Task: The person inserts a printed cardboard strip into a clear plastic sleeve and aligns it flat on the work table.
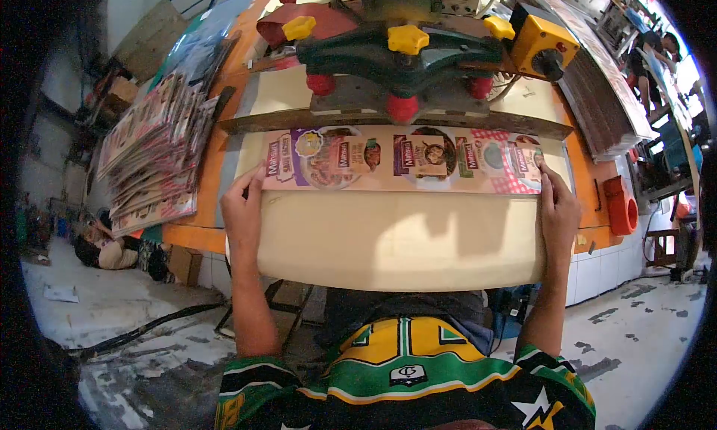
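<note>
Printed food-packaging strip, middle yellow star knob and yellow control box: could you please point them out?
Printed food-packaging strip (385, 163): head view, on its plain peach middle.
Middle yellow star knob (408, 39): head view, on its top face.
Yellow control box (539, 41): head view, on its yellow casing.

The one view looks out from the wearer's head, forward and steeply down, over the wearer's own jersey (407, 389) at the bottom edge. It faces the desk (198, 236) squarely and from close by: the forearms (254, 310) reach up the frame, the hands (243, 206) lie about mid-height, and the machine (358, 53) is cut off by the top edge. The lens is very wide, bowing straight lines and leaving black corners; it takes in floor (635, 370) on both sides and, small at upper right, the room beyond.
</note>
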Available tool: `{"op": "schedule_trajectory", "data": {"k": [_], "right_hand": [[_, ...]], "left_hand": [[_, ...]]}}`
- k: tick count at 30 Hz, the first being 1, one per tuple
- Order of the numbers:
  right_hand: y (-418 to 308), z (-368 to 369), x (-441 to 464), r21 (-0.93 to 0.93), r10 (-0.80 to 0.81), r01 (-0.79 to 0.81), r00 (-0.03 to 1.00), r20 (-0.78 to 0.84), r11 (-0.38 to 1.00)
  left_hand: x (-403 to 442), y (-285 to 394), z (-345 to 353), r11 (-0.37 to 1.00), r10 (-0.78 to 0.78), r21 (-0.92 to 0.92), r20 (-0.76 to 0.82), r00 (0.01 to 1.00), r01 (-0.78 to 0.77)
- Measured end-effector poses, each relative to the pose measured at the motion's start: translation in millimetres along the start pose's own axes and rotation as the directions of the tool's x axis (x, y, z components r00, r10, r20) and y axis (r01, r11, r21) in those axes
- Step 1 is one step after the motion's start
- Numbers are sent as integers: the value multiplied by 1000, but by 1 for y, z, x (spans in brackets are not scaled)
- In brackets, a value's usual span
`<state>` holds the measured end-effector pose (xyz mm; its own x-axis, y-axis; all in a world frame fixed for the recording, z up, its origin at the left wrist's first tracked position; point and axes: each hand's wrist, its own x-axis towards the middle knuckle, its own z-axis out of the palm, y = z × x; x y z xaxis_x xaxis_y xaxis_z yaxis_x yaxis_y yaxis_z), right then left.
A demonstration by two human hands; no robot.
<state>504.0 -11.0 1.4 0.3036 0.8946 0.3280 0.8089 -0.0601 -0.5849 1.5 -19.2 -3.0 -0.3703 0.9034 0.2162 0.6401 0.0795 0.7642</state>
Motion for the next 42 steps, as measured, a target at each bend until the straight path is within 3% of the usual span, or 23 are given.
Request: {"op": "schedule_trajectory", "data": {"k": [5,7,8,12,17,42], "right_hand": [[4,-1,1,-62,-1,2,1000,5,998],[6,2,2,-35,-64,63,997,-37,997],[3,-1,1,-65,11,-11,1000,1,998],[1,-5,1,-87,49,-50,999,-9,995],[6,0,2,-119,10,-12,1000,-19,993],[6,2,2,-101,-17,14,999,-36,995]], "left_hand": [[-1,7,0,993,-23,115,1,1000,22],[-2,5,0,995,6,104,11,1000,-7],[-2,3,1,994,24,107,-3,1000,-23],[-2,0,5,998,57,40,11,998,-58],[-1,-2,4,996,70,61,23,997,-71],[0,-1,2,997,15,78,33,999,-17]]}}
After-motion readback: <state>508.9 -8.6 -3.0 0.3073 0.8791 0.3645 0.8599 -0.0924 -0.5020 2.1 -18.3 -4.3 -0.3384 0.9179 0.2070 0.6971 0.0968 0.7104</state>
